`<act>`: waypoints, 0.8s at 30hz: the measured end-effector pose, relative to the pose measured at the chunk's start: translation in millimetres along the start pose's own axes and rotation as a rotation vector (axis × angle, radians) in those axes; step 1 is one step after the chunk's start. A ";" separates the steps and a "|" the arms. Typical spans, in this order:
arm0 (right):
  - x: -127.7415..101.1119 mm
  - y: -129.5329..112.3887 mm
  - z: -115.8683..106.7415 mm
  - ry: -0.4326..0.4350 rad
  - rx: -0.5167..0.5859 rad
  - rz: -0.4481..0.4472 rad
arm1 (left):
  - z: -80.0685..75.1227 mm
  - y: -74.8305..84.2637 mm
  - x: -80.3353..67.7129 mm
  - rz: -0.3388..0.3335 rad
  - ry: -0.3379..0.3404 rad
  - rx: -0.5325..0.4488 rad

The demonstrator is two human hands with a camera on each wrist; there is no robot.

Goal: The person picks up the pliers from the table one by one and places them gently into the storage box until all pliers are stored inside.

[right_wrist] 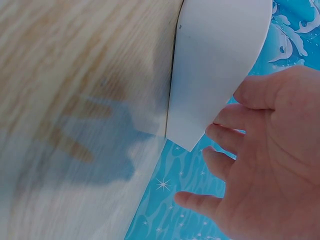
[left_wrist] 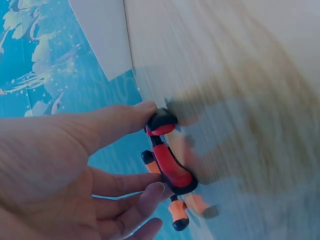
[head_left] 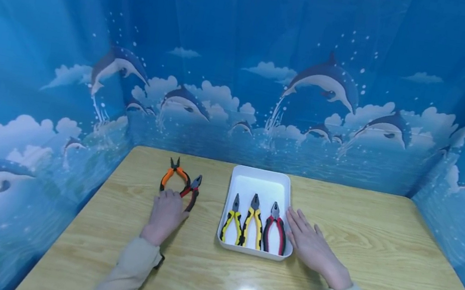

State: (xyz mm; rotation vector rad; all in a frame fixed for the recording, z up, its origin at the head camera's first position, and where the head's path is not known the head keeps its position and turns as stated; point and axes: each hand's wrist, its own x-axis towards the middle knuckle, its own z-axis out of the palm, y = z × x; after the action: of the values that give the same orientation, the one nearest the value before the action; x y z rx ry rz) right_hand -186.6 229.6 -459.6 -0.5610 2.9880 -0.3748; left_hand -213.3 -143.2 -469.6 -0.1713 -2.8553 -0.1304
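My left hand (head_left: 165, 214) is at the left of the table, its thumb and fingers pinching the handles of red-and-black pliers (left_wrist: 172, 167) from both sides. In the head view their jaws point away from me, and the hand covers part of one handle. Orange-and-black pliers (head_left: 167, 176) lie just beyond, handles spread. My right hand (head_left: 314, 246) rests against the right wall of a white tray (head_left: 260, 182), fingers extended. Inside the tray, side by side, lie yellow-and-black long-nose pliers (head_left: 236, 203), larger yellow-and-black pliers (head_left: 255, 202) and another red-and-black pair (head_left: 275, 211).
The light wood table (head_left: 201, 282) carries all of this. A blue curtain (head_left: 227, 63) printed with dolphins and clouds hangs behind it and along both sides. Between the left hand and the tray is a strip of bare tabletop.
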 end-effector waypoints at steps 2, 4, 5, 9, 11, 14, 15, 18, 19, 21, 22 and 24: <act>-0.2 -0.4 -0.3 -0.006 0.003 0.004 | -0.2 2.0 -1.3 0.003 -0.001 0.003; -0.5 -1.1 -0.6 -0.005 0.003 0.002 | -1.2 4.1 -2.5 0.003 -0.001 0.000; -0.7 -1.1 -0.8 -0.002 0.001 -0.002 | -1.8 5.2 -3.1 0.001 -0.006 -0.005; -1.1 -0.8 -0.8 0.010 -0.002 -0.007 | -4.1 8.9 -4.9 -0.003 -0.023 -0.021; -1.2 -0.6 -0.9 0.012 -0.004 -0.008 | -4.7 10.5 -5.5 -0.007 -0.038 -0.032; -1.3 -1.0 -1.1 0.006 -0.001 -0.003 | -4.8 12.1 -6.5 -0.008 -0.058 -0.038; -1.3 -1.1 -1.1 0.005 0.000 -0.001 | -4.6 12.6 -6.8 -0.006 -0.059 -0.037; -1.3 -1.6 -1.3 0.002 0.001 0.003 | -4.4 14.5 -7.8 -0.001 -0.067 -0.036; -1.3 -1.8 -1.4 0.002 0.000 0.004 | -4.5 15.4 -8.2 0.002 -0.067 -0.036; -1.4 -1.8 -1.5 0.004 -0.003 0.002 | -4.4 17.1 -8.8 0.005 -0.064 -0.043; -1.5 -1.9 -1.7 0.004 -0.005 0.001 | -4.5 18.1 -9.2 0.009 -0.065 -0.044; -1.5 -1.9 -1.8 0.005 -0.008 0.000 | -4.3 19.9 -10.0 0.013 -0.064 -0.047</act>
State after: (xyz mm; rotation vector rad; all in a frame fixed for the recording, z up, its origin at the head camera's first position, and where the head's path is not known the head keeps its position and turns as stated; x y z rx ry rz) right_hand -184.8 228.8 -457.4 -0.5616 2.9959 -0.3655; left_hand -199.9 -125.1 -466.9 -0.2077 -2.9158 -0.1926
